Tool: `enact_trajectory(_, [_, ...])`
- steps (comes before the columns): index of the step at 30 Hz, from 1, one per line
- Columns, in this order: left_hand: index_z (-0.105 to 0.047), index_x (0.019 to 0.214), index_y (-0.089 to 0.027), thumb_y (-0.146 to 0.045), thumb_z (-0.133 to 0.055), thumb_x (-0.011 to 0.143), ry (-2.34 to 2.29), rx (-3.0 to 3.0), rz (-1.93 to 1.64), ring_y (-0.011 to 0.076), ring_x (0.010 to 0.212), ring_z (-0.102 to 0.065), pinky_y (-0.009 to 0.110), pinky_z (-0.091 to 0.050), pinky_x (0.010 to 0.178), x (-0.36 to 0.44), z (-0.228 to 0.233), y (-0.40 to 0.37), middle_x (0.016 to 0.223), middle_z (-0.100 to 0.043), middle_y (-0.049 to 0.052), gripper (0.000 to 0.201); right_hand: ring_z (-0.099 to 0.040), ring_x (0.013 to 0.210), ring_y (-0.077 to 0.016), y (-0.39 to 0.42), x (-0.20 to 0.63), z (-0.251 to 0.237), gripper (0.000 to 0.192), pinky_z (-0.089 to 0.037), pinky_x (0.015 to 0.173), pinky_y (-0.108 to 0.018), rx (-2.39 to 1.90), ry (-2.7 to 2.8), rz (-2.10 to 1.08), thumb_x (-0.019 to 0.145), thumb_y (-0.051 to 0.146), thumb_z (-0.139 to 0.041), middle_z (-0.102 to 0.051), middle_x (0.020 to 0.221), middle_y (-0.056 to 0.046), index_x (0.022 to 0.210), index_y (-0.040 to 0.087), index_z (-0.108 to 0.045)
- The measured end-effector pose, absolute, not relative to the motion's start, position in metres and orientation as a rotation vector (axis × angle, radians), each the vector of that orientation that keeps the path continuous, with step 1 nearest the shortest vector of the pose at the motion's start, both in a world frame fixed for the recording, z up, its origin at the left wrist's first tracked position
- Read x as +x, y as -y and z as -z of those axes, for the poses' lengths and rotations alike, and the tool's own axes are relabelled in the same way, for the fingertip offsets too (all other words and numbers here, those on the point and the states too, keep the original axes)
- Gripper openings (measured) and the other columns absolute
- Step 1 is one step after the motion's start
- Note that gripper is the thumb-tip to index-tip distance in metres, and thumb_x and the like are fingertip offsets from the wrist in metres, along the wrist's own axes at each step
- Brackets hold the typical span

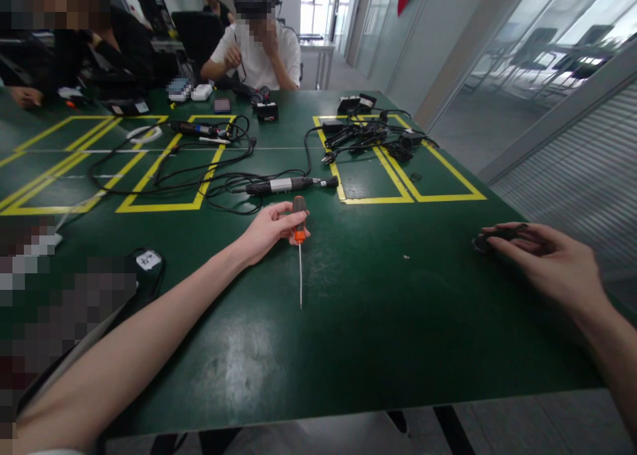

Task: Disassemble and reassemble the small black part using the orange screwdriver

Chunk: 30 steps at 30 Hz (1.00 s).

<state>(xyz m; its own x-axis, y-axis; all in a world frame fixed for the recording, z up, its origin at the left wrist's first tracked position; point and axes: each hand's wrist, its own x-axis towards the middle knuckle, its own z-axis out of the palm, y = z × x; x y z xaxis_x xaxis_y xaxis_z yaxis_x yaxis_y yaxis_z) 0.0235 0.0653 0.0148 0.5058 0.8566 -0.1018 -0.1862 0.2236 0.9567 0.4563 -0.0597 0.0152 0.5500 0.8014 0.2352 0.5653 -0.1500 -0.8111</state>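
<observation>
Your left hand (269, 233) holds one slim screwdriver with a black-and-orange handle and a thin steel shaft (299, 243); the grip is closed round the handle, thumb and fingers wrapped on it, and the shaft points back toward you with its tip on or just over the dark green desk (378, 322). Your right hand (547, 259) lies flat near the desk's right edge, fingers spread and loosely covering one small dark rounded object (485, 241); whether that grip actually clasps it you cannot tell, since the fingers hide most of it.

Just beyond the screwdriver lies one black and silver pen-shaped power tool (288, 185), its cable running left into a loose tangle of black cords (199, 170).

The yellow tape on the desk marks out boxes that serve as bays. You can count four clear ones: the two at the left (50, 170) hold little but cable ends and one white ring of tape (144, 134); the third (169, 206) holds the cord tangle; the fourth, at the right (413, 197), holds a heap of black adapters and plugs (368, 136).

Near your left forearm sits one black puck with a white label (148, 260). Across the desk a person in a white shirt (259, 57) sits with hands raised, and a second person's hand (24, 97) rests at the far left.
</observation>
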Motion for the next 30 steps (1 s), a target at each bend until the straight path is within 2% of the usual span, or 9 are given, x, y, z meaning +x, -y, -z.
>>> enact_trajectory(5, [-0.065,0.096,-0.012,-0.038,-0.087,0.076,-0.736,1.117,-0.826,0.0116,0.058,-0.067,0.020,-0.047,0.054,0.025,-0.015,-0.065,0.069,-0.073,0.005,0.040,-0.079,0.082,-0.0329,0.067,0.449,-0.021,0.047,-0.066,0.089,-0.054,-1.903,1.186,-0.308,0.053,0.053,-0.082,-0.083,0.094,-0.012,0.088,0.021,-0.078])
enact_trajectory(9, [-0.065,0.095,-0.012,-0.037,-0.088,0.075,-0.748,1.086,-0.841,0.0125,0.060,-0.068,0.020,-0.048,0.054,0.026,-0.015,-0.064,0.069,-0.072,0.004,0.040,-0.081,0.088,-0.0330,0.084,0.410,-0.015,0.042,-0.068,0.088,-0.053,-1.828,1.351,-0.344,0.069,0.054,-0.081,-0.084,0.097,-0.008,0.097,0.024,-0.082])
enact_trajectory(12, [-0.065,0.096,-0.012,-0.036,-0.088,0.076,-0.720,1.085,-0.864,0.0133,0.064,-0.070,0.020,-0.050,0.056,0.025,-0.022,-0.064,0.070,-0.072,0.003,0.038,-0.082,0.084,-0.0302,0.087,0.367,-0.009,0.034,-0.071,0.081,-0.048,-1.648,1.505,-0.554,0.080,0.048,-0.079,-0.084,0.103,-0.007,0.105,0.026,-0.081])
enact_trajectory(17, [-0.067,0.102,-0.013,-0.039,-0.087,0.077,-0.648,1.137,-0.906,0.0132,0.067,-0.070,0.021,-0.052,0.060,0.023,-0.045,-0.063,0.075,-0.074,0.004,0.042,-0.080,0.095,-0.0276,0.054,0.291,-0.009,0.026,-0.071,0.081,-0.044,-1.287,1.750,-0.884,0.087,0.034,-0.076,-0.082,0.110,-0.004,0.112,0.028,-0.079])
enact_trajectory(19, [-0.067,0.104,-0.014,-0.041,-0.089,0.075,-0.632,1.153,-0.935,0.0132,0.069,-0.071,0.021,-0.053,0.063,0.022,-0.055,-0.063,0.077,-0.075,0.003,0.045,-0.080,0.087,-0.0240,0.035,0.266,-0.009,0.028,-0.070,0.078,-0.041,-1.148,1.833,-1.006,0.087,0.033,-0.076,-0.082,0.111,-0.003,0.114,0.028,-0.079])
enact_trajectory(25, [-0.068,0.105,-0.016,-0.042,-0.092,0.072,-0.600,1.304,-0.984,0.0149,0.073,-0.073,0.024,-0.055,0.068,0.020,-0.072,-0.059,0.078,-0.074,0.001,0.049,-0.076,0.085,-0.0190,-0.005,0.227,-0.002,0.037,-0.066,0.078,-0.034,-0.862,1.984,-1.301,0.086,0.035,-0.077,-0.080,0.109,-0.005,0.121,0.021,-0.076])
enact_trajectory(28, [-0.068,0.109,-0.016,-0.041,-0.091,0.073,-0.614,1.373,-0.948,0.0157,0.075,-0.073,0.025,-0.055,0.071,0.020,-0.075,-0.055,0.081,-0.076,0.003,0.050,-0.075,0.096,-0.0200,-0.015,0.235,-0.007,0.053,-0.065,0.082,-0.035,-0.780,2.066,-1.412,0.084,0.033,-0.080,-0.077,0.123,-0.008,0.134,0.022,-0.069])
enact_trajectory(30, [-0.068,0.111,-0.016,-0.038,-0.091,0.074,-0.616,1.394,-0.931,0.0157,0.075,-0.072,0.026,-0.056,0.073,0.021,-0.076,-0.052,0.083,-0.076,0.003,0.050,-0.071,0.111,-0.0235,-0.020,0.245,-0.018,0.060,-0.065,0.080,-0.035,-0.796,2.093,-1.320,0.081,0.032,-0.081,-0.071,0.134,-0.009,0.138,0.024,-0.066])
